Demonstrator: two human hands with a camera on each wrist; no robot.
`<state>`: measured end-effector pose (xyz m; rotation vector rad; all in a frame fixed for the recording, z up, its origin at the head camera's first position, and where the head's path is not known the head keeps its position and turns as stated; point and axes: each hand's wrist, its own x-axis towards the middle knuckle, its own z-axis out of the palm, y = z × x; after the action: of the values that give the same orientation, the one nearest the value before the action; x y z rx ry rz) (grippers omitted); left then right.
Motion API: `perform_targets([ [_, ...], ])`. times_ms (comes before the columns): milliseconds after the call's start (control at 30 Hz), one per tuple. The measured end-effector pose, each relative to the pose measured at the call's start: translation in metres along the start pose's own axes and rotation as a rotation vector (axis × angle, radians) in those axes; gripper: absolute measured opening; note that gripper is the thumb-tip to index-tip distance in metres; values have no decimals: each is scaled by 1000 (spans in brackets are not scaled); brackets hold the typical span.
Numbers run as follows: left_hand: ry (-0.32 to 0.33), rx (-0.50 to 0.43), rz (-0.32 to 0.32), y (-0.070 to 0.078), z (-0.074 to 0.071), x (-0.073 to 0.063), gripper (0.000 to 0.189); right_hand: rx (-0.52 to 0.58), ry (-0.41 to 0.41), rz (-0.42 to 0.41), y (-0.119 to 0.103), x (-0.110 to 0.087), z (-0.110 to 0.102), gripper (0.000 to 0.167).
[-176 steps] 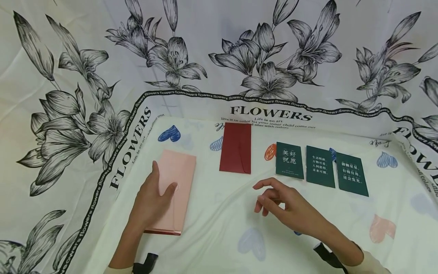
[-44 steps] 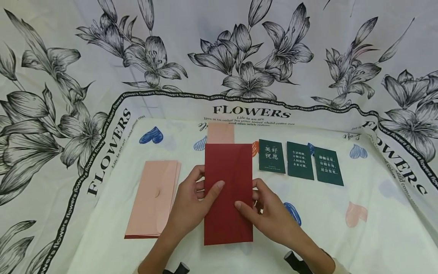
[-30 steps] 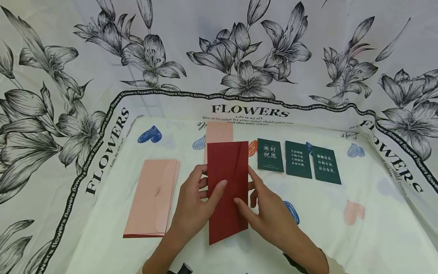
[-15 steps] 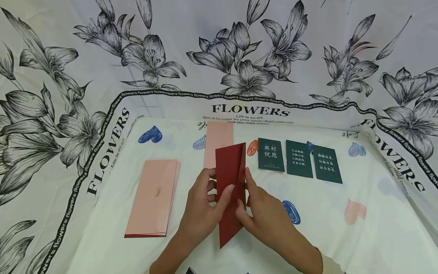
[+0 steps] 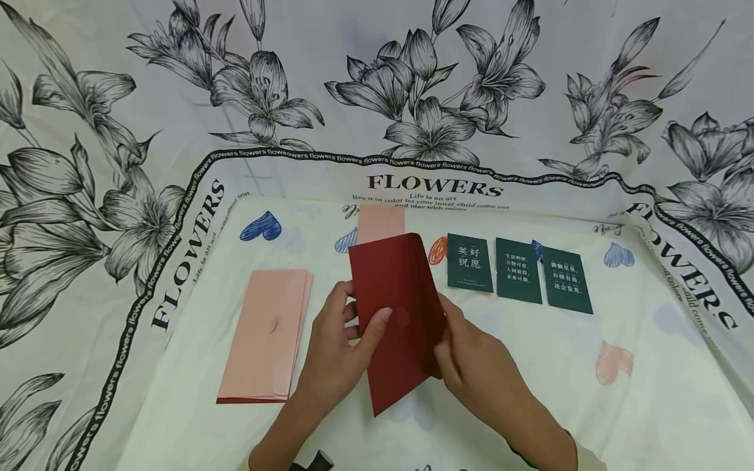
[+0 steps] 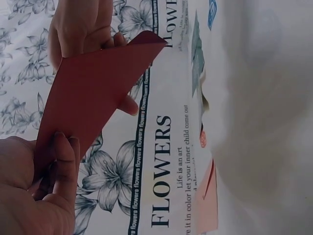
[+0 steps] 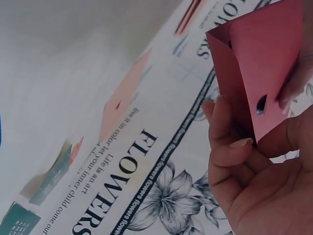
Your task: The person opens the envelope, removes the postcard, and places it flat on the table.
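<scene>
A red envelope [image 5: 394,307] is held up in both hands above the middle of the table. My left hand [image 5: 338,356] grips its left side, thumb on the face and fingers behind. At its right edge my right hand [image 5: 480,363] pinches the side flap, which stands folded away from the body. In the right wrist view the envelope [image 7: 266,63] gapes along that side, with a small dark half-round notch in its edge. The left wrist view has the envelope's plain side [image 6: 90,93]; fingers of both hands curl at its edges.
A pink envelope stack [image 5: 262,333] with red at its bottom edge lies at the left. Another pink envelope [image 5: 381,222] lies behind the held one, partly hidden. Green cards with white writing stand in a row at the right, one being this card [image 5: 469,263].
Earlier my left hand lay on the pink stack and a red envelope lay at the back, where a pink one lies now. Since then the held red envelope has turned and its side flap has opened.
</scene>
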<state>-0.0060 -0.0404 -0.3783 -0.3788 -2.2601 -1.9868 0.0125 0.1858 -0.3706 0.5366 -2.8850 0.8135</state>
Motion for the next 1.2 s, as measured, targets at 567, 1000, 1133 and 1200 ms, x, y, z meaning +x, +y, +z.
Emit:
perform_targets([
  [567,-67,-171,-47,-6,-14,1,43,440,9,-64,25,-8,-12,59],
  [1000,-120,-279,-138,-10,-16,0,40,837,-136,-29,26,-9,-16,50],
  [1133,-130,-298,-173,-10,-16,-1,40,974,-156,-23,26,-6,-17,59],
  [1200,-130,-304,-169,-10,-15,-1,40,991,-130,-20,25,-6,-16,66],
])
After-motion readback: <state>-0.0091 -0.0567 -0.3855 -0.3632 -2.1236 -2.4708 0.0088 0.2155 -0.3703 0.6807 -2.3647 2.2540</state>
